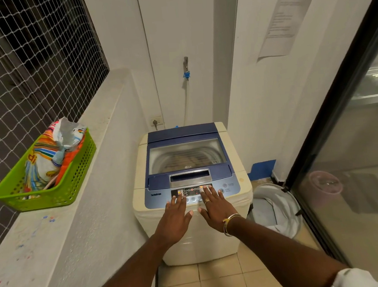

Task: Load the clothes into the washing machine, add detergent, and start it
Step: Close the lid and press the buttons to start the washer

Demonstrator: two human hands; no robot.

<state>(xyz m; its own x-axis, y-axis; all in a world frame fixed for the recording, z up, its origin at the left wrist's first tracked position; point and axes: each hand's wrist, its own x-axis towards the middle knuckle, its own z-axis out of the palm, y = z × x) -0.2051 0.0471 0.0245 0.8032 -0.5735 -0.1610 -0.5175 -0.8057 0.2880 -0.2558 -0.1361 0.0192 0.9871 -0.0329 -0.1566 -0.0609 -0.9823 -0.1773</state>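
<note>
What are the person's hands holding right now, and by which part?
Nothing is held. The left hand and right hand are both flat, fingers straight, at the buttons of the control panel on the washing machine.

Both hands, left [175, 215] and right [214, 206], lie flat with straight fingers on the washing machine's [138, 170] front control panel [191, 191]; its lid [186, 153] behind them is closed.

- Control panel [192, 190] on the washing machine [206, 249]: labels too small to read. The straight fingers of the left hand [175, 217] and right hand [214, 207] cover some buttons; contact cannot be told.
- Behind the machine's lid window [185, 155]: drum contents hazy, only brownish shapes.
- Paper notice [287, 20] on the wall above and right of the machine: print blurred.
- White bag [278, 206] right of the machine: partly hidden by the right forearm.
</note>
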